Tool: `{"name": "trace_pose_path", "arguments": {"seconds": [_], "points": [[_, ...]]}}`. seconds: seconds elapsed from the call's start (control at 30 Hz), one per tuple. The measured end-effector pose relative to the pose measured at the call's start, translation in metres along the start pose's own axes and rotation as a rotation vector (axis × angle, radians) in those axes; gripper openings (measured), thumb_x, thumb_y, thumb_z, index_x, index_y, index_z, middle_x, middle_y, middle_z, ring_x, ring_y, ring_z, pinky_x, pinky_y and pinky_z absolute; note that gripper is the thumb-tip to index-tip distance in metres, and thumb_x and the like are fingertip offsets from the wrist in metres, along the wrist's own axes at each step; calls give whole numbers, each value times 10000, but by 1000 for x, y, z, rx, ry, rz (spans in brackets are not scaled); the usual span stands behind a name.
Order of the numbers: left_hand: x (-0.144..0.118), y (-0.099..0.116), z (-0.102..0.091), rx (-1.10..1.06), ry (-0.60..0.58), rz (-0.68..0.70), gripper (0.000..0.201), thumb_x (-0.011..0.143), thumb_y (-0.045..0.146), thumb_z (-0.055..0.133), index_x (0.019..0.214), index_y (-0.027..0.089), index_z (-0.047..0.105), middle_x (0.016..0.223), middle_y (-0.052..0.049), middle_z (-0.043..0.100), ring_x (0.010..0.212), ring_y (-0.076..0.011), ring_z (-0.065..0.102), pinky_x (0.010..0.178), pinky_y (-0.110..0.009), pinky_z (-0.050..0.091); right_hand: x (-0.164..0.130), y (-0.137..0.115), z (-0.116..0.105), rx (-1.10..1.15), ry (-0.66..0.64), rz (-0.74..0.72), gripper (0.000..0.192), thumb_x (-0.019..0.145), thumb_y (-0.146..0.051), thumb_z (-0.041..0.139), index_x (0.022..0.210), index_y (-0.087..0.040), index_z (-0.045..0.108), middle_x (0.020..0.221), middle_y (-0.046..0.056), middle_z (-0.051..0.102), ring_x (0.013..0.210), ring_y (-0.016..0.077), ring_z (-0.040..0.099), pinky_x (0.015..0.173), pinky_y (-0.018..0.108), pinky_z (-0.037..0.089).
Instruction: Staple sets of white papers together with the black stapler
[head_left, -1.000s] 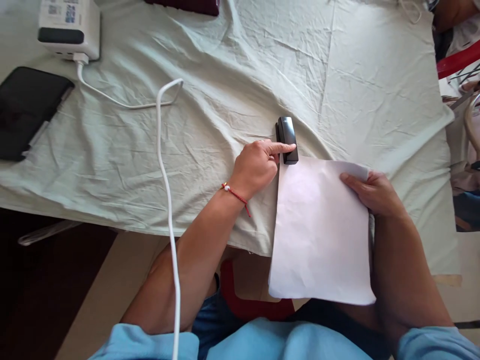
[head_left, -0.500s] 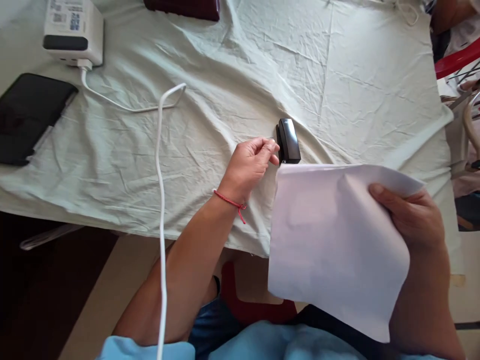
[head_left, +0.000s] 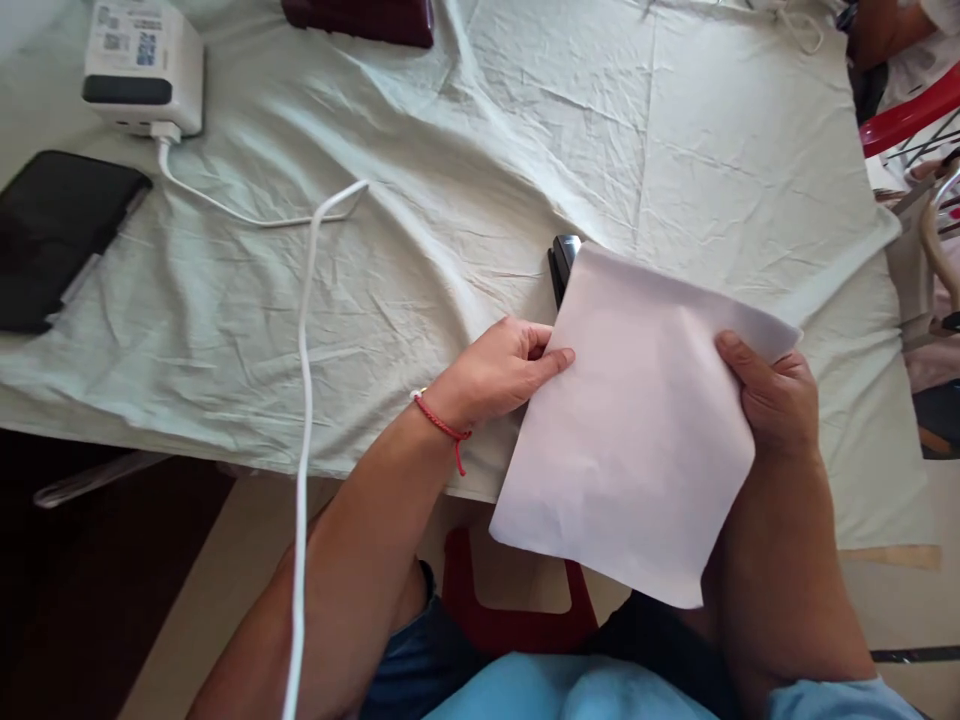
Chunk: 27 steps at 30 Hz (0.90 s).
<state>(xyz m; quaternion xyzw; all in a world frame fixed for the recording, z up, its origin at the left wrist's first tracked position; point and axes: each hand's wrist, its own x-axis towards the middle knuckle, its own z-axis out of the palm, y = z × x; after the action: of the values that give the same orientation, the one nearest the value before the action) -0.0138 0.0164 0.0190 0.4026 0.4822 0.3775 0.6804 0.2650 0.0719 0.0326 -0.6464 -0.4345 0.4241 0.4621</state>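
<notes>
A white sheaf of paper (head_left: 637, 420) is held tilted above the table's near edge. My right hand (head_left: 772, 400) grips its right side, thumb on top. My left hand (head_left: 502, 370), a red string on its wrist, pinches the paper's left edge. A black stapler (head_left: 560, 262) lies on the pale green cloth (head_left: 450, 180) just beyond the paper, and the paper's upper corner covers most of it.
A black phone (head_left: 52, 235) lies at the left. A white charger box (head_left: 142, 65) sits at the back left, its white cable (head_left: 307, 300) trailing toward me. A dark red case (head_left: 360, 18) is at the far edge. A red chair (head_left: 907, 115) stands at the right.
My left hand left the stapler and took the paper's left edge. The paper swung up and left and now covers most of the stapler.
</notes>
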Motion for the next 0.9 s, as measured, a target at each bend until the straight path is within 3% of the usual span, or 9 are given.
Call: {"name": "trace_pose_path", "arguments": {"seconds": [0.07,0.2,0.3,0.4,0.53,0.7,0.9], "points": [[-3,-5,-1,-31,8,25,364,829,506,890,770,183,732,803,-35,761,751,-182,695,665,-298,546,1,0,6,38,20,-47,346,677,-393,985,895,-188,812,908,29,823,738,155,730,682,255,611],[0,-13,-1,-188,199,148,354,785,467,948,764,181,740,803,-29,783,746,-171,710,690,-303,573,1,-2,14,166,-18,-81,327,731,-438,943,850,-220,729,942,40,833,893,206,796,827,298,667],[10,-17,1,-357,314,196,423,648,443,1046,842,169,789,848,-37,816,779,-176,737,755,-322,618,0,-1,14,157,-151,2,426,700,-518,972,909,-242,724,916,52,836,930,273,818,792,366,698],[19,-18,3,-443,389,248,514,567,432,1083,910,171,803,910,-37,834,802,-186,747,787,-343,640,1,8,11,110,-234,79,555,564,-495,1058,966,-231,784,896,67,841,888,305,819,762,423,715],[22,-19,3,-420,373,307,489,626,401,1051,974,185,784,940,-28,823,890,-199,741,848,-335,613,9,25,6,110,-191,73,498,528,-372,1091,921,-244,812,959,53,855,888,261,801,776,399,718],[18,-21,-4,-297,332,287,341,778,448,930,776,181,717,763,7,707,741,-139,625,773,-295,534,20,32,6,126,-142,40,412,574,-334,1075,869,-237,804,980,44,855,878,213,780,774,345,696],[19,-27,0,-320,421,285,456,691,524,998,755,185,699,726,8,703,687,-136,604,661,-280,487,18,23,17,174,-96,-11,505,570,-315,1069,1000,-176,844,973,52,861,744,148,740,670,261,639]]}}
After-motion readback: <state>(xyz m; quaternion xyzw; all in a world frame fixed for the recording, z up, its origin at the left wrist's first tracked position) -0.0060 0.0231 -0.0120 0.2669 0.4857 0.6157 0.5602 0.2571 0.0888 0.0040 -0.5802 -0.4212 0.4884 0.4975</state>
